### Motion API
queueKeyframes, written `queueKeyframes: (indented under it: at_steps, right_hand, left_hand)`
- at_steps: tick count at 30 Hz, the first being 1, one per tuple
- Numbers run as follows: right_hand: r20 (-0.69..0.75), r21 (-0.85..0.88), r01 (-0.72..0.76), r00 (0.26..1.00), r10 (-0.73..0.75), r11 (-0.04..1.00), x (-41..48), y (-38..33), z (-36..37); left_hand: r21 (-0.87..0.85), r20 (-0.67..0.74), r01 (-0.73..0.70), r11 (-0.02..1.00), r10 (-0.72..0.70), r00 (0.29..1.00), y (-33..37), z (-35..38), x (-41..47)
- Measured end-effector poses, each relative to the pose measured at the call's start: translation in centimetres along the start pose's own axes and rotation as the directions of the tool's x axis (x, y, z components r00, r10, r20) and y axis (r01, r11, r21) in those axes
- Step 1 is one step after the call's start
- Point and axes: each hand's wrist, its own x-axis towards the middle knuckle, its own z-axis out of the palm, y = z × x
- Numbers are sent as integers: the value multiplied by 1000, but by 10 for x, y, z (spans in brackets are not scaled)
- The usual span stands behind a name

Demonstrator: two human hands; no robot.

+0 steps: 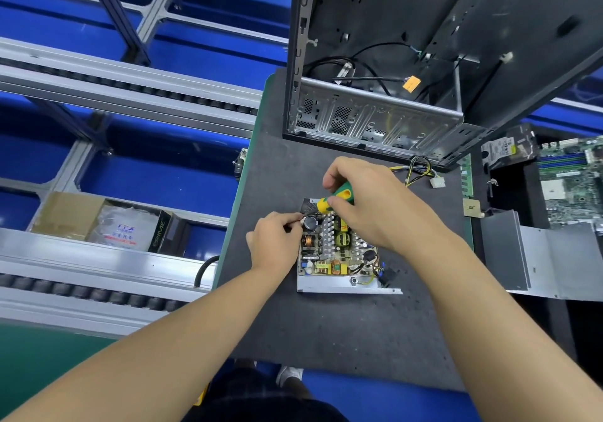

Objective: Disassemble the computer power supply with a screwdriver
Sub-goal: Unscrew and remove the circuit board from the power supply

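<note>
Observer: Power supply, location?

Recorder: Flat on dark grey mat, mid-bench, just in front of upright computer case. Lid off, circuit board and coils exposed. Its cable bundle trails toward the case and ends in a white plug.

Observer: Right hand?

Recorder: Wrapped tight round green-and-yellow handle of screwdriver, above the supply's far-left corner. Shaft slants down and left from the fist.

Observer: Left hand?

Recorder: Fingers curled, thumb and forefinger pinching the thin shaft near its tip, at the same corner beside the large black capacitor. Screw itself too small to make out.

Observer: Surroundings?

Recorder: Right of mat: grey metal cover, motherboard, hard drive behind it. Left: roller conveyor rails over blue bins, cardboard box holding bagged parts.
</note>
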Motion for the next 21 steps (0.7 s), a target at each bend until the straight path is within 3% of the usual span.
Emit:
queueKeyframes:
  at_steps: [4, 6, 8, 11, 16, 18, 21]
  right_hand:
    - [2, -12, 4, 1000, -4, 1000, 1, -1, 4]
    - [9, -27, 2, 1000, -2, 1000, 2, -2, 7]
    - [12, -35, -2, 1000, 2, 999, 2, -2, 9]
    - [4, -54, -13, 1000, 13, 998, 3, 0, 8]
    - [15, -90, -26, 1000, 28, 996, 7, 1, 8]
    - [31, -97, -31, 999, 34, 995, 9, 1, 9]
    - [51, -81, -23, 998, 27, 996, 10, 3, 9]
  left_hand:
    - [-274, 89, 231, 934, -215, 973, 9, 2, 4]
    - [-302, 123, 269, 915, -242, 962, 12, 0, 5]
    - [-226, 113, 200, 953, -178, 977, 11, -2, 2]
    - [-95, 48, -15, 995, 20, 999, 2, -5, -2]
    - [64, 66, -292, 954, 288, 955, -19, -5, -6]
    - [124, 94, -332, 935, 322, 942, -22, -5, -3]
    - [67, 78, -287, 955, 282, 956, -22, -4, 1]
